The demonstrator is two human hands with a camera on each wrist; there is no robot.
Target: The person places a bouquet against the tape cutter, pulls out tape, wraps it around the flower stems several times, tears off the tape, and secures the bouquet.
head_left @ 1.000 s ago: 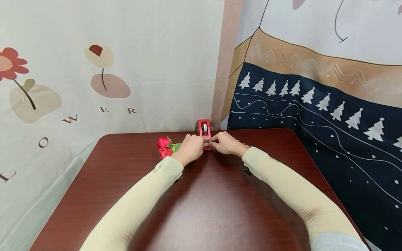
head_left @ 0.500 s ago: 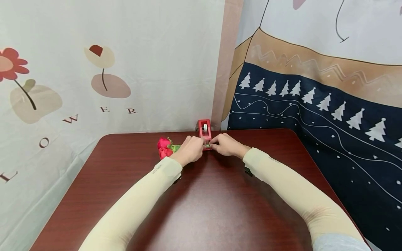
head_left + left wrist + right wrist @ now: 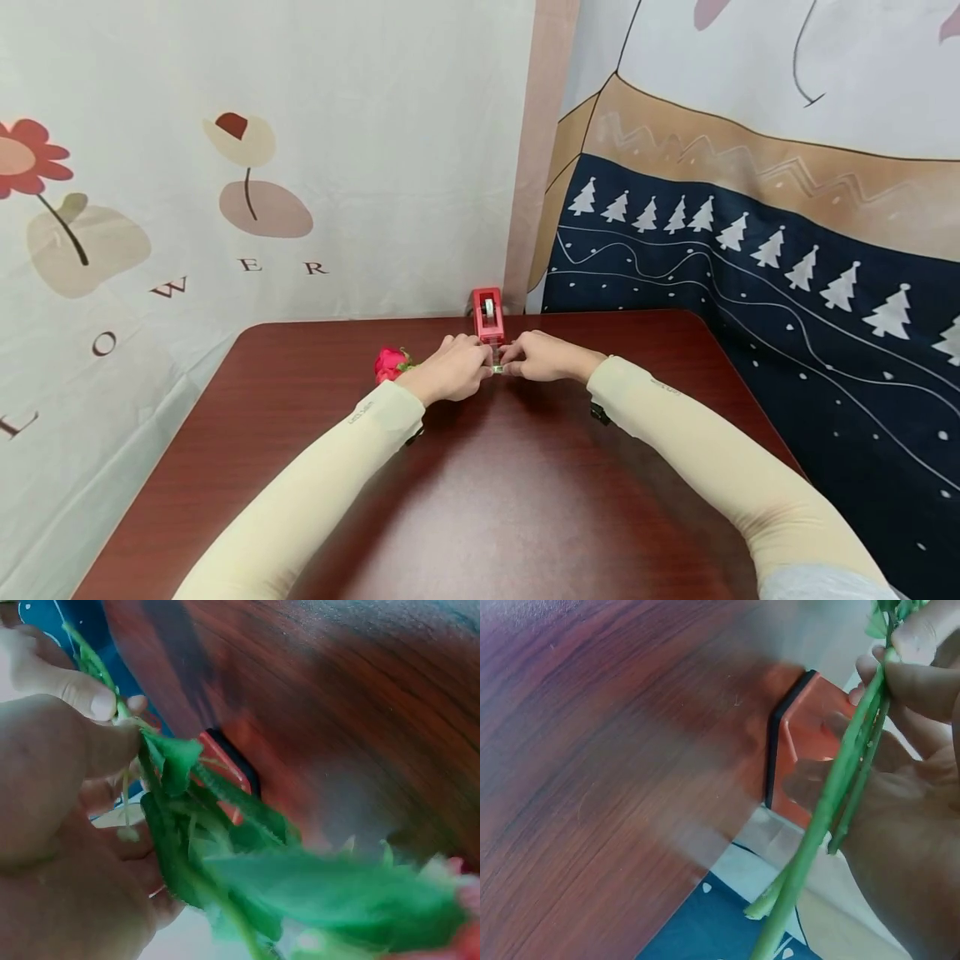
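Drawing a little nearer to the person than half a second ago, the red flowers (image 3: 390, 360) are showing over the far left part of the counter (image 3: 480, 483), with the left wrist partly hiding them. Their green stems (image 3: 840, 772) are running rightward from the left grip (image 3: 453, 367) into the right grip (image 3: 551, 357), and the cut ends are sticking out beyond it. Leaves (image 3: 300, 885) are spreading between the blooms and the left grip. Both grips are pinching the stems between thumb and fingers, close beside each other. In the gap between them a small pale bit (image 3: 497, 369) is catching light; whether it is tape or stem, I cannot tell.

Just beyond, the red tape dispenser (image 3: 488, 330) is standing near the counter's far edge, holding its roll (image 3: 488, 310). Both grips are easing back from it slightly, though the head view is tilting a touch too. This is probably giving the work on the stems more room, while the bunch is staying together.

Farther out, pale sleeves (image 3: 322, 467) are covering the arms, and a flower-printed cloth (image 3: 390, 167) and a tree-printed cloth (image 3: 637, 250) are hanging behind.
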